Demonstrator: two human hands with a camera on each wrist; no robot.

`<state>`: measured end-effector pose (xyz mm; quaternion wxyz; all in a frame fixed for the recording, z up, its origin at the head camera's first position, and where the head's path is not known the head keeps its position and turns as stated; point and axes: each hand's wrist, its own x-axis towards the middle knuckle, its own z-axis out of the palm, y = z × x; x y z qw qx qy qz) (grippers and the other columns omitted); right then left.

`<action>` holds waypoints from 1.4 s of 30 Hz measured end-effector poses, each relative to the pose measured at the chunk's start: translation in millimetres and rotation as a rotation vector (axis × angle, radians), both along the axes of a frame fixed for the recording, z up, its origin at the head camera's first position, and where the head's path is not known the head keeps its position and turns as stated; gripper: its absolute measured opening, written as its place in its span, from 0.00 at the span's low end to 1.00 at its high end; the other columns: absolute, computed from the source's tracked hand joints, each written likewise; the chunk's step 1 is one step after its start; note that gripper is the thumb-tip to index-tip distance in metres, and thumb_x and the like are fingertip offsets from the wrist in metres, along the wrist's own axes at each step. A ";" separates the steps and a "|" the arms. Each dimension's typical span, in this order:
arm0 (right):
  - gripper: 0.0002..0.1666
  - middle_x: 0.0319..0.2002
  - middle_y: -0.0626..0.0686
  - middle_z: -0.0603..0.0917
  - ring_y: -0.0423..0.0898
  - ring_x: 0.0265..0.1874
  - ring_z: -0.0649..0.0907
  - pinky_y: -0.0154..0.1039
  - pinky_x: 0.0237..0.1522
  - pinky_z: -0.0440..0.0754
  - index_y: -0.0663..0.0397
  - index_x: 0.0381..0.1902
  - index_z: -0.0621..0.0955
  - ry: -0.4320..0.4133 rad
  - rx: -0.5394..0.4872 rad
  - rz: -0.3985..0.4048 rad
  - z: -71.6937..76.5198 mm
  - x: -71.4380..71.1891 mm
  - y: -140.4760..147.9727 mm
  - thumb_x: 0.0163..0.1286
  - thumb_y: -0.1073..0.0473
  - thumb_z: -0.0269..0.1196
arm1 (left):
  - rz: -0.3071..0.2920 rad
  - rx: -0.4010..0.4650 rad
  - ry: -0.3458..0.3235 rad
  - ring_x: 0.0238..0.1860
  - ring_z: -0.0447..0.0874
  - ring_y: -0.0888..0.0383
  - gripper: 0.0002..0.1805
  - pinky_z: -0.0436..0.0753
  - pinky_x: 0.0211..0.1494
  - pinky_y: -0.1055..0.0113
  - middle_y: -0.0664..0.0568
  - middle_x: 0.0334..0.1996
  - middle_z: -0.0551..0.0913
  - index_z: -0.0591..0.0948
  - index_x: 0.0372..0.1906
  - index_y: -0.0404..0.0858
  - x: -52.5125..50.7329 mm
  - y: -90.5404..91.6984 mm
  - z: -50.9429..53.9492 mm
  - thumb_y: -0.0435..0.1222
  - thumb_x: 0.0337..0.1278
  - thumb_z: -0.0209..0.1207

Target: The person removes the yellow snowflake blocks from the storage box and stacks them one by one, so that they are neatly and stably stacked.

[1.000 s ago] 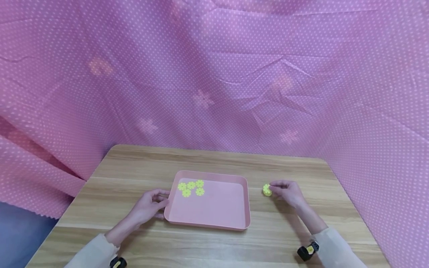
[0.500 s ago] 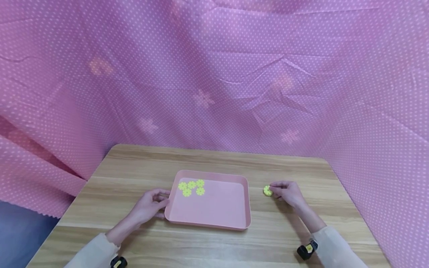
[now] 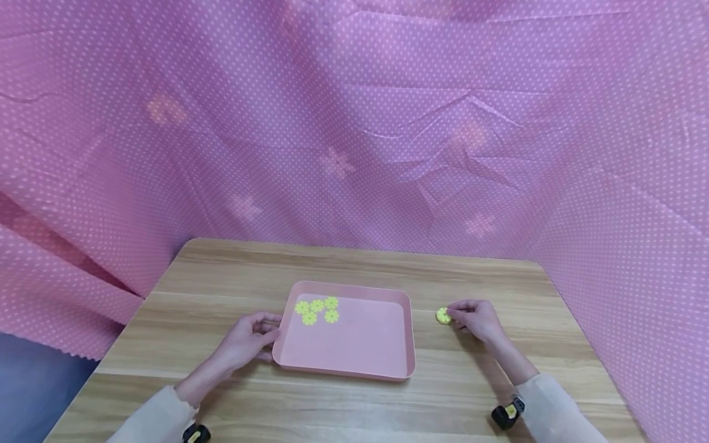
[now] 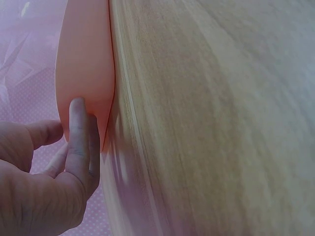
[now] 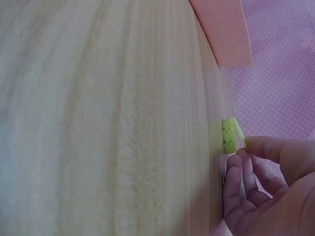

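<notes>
Several yellow flower-shaped discs (image 3: 331,316) lie at the back left inside a pink tray (image 3: 354,373). My left hand (image 3: 244,341) is at the tray's left side; in the left wrist view its extended fingers (image 4: 78,142) touch the outer wall (image 4: 86,54), the thumb near the rim. Right of the tray, my right hand (image 3: 479,321) has finger and thumb at a small yellow stack (image 3: 442,316). In the right wrist view that hand (image 5: 280,182) pinches one thin disc (image 5: 239,132), tilted away from the stack (image 5: 228,135) at one end.
The wooden table (image 3: 354,409) extends around the tray and both hands. A pink dotted curtain (image 3: 354,203) hangs behind it and along the sides. Each wrist carries a black device, one by the right sleeve (image 3: 505,415).
The disc at my right fingertips has shifted slightly down over the stack, which shows less beneath it. My right hand has moved a touch to the right; my left hand stays at the tray.
</notes>
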<state>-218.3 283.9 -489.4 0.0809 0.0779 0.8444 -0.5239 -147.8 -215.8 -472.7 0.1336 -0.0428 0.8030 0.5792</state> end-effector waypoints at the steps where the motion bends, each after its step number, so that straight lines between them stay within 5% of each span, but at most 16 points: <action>1: 0.21 0.29 0.43 0.89 0.38 0.27 0.83 0.30 0.28 0.87 0.72 0.54 0.85 -0.002 0.002 0.003 -0.2 -0.6 0.3 0.72 0.60 0.70 | -0.002 -0.002 0.003 0.41 0.89 0.54 0.21 0.96 0.38 0.60 0.34 0.49 0.85 0.76 0.67 0.27 -0.3 -0.1 -0.5 0.27 0.74 0.58; 29: 0.19 0.32 0.47 0.89 0.40 0.28 0.84 0.32 0.30 0.87 0.72 0.53 0.85 -0.035 0.029 0.037 1.4 -3.7 3.0 0.72 0.60 0.69 | -0.003 -0.009 0.007 0.39 0.88 0.54 0.22 0.95 0.35 0.61 0.33 0.50 0.85 0.75 0.68 0.26 -0.2 1.2 0.4 0.28 0.73 0.59; 42: 0.23 0.38 0.51 0.90 0.39 0.32 0.86 0.33 0.36 0.92 0.72 0.57 0.83 0.005 0.021 0.042 17.1 -1.9 -5.6 0.73 0.59 0.69 | -0.015 -0.012 0.003 0.39 0.87 0.54 0.22 0.95 0.37 0.61 0.34 0.49 0.85 0.76 0.67 0.27 -0.4 -1.9 -1.7 0.29 0.73 0.60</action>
